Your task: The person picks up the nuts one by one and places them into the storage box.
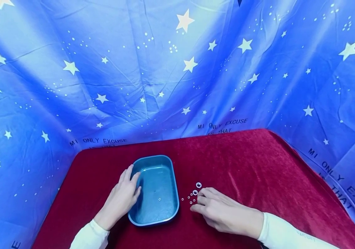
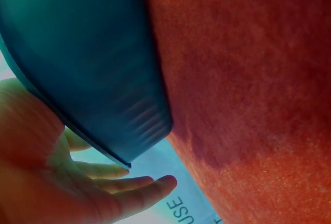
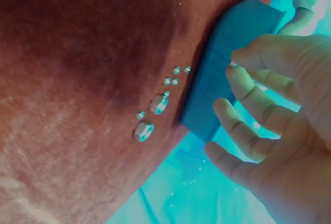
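Note:
A blue rectangular tray (image 1: 173, 173) stands on the red cloth, with one small nut (image 1: 160, 199) lying inside it. My left hand (image 1: 122, 189) rests at the tray's left rim, its fingers spread and fairly straight; the left wrist view shows the palm beside the tray wall (image 2: 114, 79). To the right of the tray, my right hand (image 1: 219, 210) pinches a tiny nut (image 3: 232, 64) between thumb and forefinger, above the cloth. Near those fingertips lie two large hex nuts (image 3: 159, 103) and several small nuts (image 3: 176, 70), loosely grouped.
Red velvet cloth (image 1: 243, 166) covers the table under everything. Blue star-printed fabric (image 1: 152, 69) hangs behind and along both sides, meeting the table's far edge.

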A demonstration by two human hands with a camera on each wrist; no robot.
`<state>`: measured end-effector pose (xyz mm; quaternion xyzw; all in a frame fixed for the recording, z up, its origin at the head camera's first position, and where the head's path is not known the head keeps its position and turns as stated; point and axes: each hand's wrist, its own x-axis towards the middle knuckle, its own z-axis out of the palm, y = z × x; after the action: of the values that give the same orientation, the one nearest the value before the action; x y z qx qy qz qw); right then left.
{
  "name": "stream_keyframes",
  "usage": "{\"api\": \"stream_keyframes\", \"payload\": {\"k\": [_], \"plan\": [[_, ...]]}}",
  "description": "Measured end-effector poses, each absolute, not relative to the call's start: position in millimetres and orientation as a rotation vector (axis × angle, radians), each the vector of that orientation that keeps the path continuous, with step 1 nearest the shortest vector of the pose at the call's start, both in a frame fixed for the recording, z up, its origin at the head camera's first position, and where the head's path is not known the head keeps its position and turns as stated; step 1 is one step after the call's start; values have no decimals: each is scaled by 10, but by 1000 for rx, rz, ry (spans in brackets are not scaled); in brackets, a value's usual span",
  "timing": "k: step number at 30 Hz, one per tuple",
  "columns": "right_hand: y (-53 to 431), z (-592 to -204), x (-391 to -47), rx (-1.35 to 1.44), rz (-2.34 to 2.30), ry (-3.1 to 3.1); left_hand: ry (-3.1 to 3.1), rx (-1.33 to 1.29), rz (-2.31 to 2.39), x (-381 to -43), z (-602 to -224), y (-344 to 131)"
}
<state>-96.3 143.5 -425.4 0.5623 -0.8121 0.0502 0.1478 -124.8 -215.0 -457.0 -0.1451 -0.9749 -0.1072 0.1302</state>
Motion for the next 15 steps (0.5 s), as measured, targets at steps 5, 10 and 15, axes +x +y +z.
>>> {"api": "stream_keyframes", "payload": {"k": [5,10,15], "plan": [[1387,-4209,-1007,1618,136,-2361,-2829,-425,-310,-1249,-4574,-2158],[1355,-4165,-1040,1626,139,-2346,-2840,-420,-318,-1247,-4567,-2154],[1306,-4118,-1076,1637,135,-2307,-2843,-410,-328,-1237,-4566,-2153]]}}
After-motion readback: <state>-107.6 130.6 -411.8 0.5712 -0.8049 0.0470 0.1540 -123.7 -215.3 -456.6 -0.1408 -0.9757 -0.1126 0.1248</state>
